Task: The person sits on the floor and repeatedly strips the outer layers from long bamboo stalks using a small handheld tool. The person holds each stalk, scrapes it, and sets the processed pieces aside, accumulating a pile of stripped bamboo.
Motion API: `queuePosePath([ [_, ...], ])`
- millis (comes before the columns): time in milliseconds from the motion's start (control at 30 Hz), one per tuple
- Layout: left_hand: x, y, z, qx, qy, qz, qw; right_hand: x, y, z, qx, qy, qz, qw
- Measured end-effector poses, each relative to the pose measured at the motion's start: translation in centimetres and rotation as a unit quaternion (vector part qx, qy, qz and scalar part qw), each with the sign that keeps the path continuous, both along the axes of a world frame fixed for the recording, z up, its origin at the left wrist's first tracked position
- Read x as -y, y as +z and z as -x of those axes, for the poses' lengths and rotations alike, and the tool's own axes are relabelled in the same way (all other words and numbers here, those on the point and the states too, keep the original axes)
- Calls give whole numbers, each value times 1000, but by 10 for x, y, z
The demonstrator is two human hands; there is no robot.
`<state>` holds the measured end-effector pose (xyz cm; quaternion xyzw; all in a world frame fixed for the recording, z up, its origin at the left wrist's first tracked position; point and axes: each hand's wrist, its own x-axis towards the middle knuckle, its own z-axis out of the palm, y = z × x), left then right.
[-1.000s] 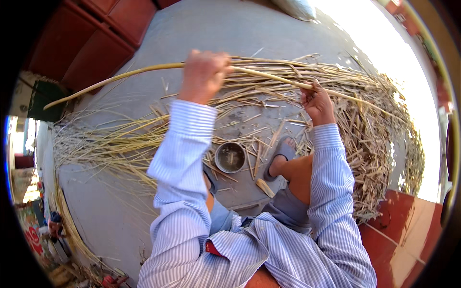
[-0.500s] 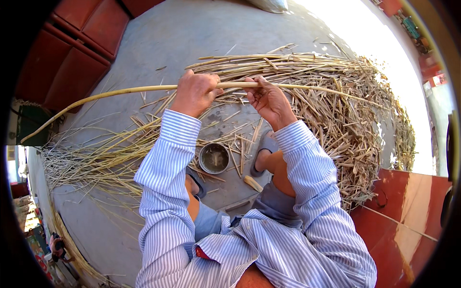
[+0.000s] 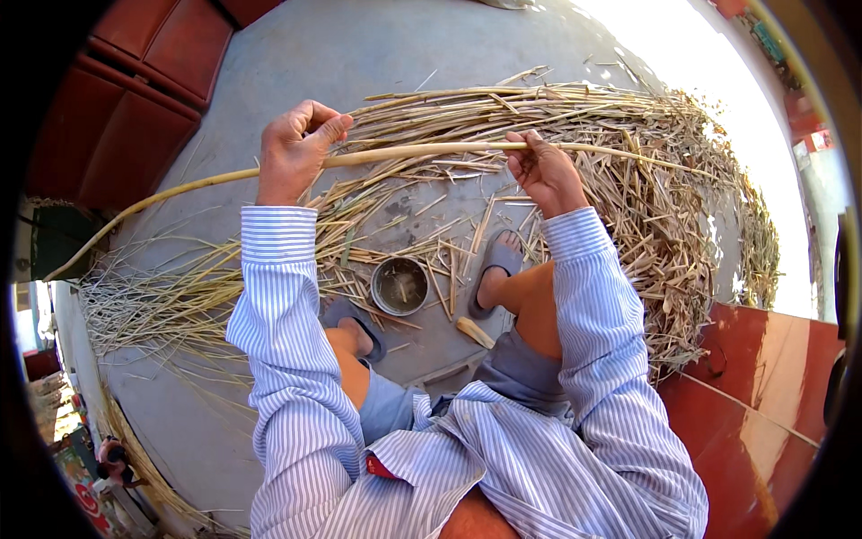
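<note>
A long, pale yellow-brown reed stalk (image 3: 395, 153) stretches across in front of me, bowed and drooping at its left end. My right hand (image 3: 543, 171) pinches it between thumb and fingertips, right of its middle. The stalk passes beneath my left hand (image 3: 294, 148), near the heel of the palm. That hand's fingers are curled, with the thumb pressed toward them; what they hold, if anything, I cannot make out. Beyond and below both hands lies a heap of dry stalks and husks (image 3: 628, 225). Thinner yellow-green stalks (image 3: 180, 296) spread over the floor at the left.
A round metal bowl (image 3: 400, 286) stands on the grey floor between my sandalled feet, among cut bits of stalk. Close by lies a short pale stub (image 3: 474, 332). Dark red cabinets (image 3: 135, 99) stand at the far left, and a red panel (image 3: 754, 404) at the near right.
My left hand has slid leftward and slightly away along the stalk, its fingers lifting off it. My right hand has shifted right. The gap between my hands is wider.
</note>
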<state>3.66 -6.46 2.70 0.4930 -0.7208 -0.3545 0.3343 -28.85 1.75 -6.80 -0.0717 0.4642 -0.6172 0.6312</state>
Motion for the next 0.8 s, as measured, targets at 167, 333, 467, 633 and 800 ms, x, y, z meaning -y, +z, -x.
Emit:
queuePosePath([
  [167,-14,6,4,195,-42,175,964,5,-2,10,-23,-53,33,998],
  [333,-19,-1,-1,287,-106,275,912,10,5,9,-69,-79,59,993],
  [467,-18,-6,-3,-140,5,16,990,12,-1,15,-56,-59,55,995],
  [633,-1,9,2,73,56,211,973,9,4,-2,-60,-61,32,996],
  [800,-21,-24,76,263,-111,399,871,8,29,-78,35,46,92,994],
])
